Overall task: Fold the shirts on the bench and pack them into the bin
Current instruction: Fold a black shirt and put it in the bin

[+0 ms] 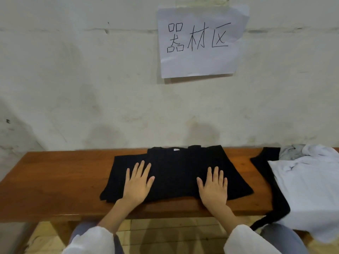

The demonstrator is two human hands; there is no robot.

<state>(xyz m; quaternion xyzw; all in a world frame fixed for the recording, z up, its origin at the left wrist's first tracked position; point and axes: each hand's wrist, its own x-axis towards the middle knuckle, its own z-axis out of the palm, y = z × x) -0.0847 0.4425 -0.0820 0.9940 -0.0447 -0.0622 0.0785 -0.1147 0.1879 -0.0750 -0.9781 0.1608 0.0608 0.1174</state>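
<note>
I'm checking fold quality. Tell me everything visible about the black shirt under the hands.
The black shirt lies flat in the middle of the wooden bench, partly folded into a rough rectangle, collar with a small white tag toward the wall. It looks like soft knit. The left hand and right hand press flat on it.

shirt under the palms (176, 173): plain black
bench (55, 173): reddish-brown wood
heap at the right, top shirt (308, 189): white
shirt beneath it (266, 162): black
wall sheet (200, 41): white, black handwritten characters
sleeves (91, 241): white
</note>
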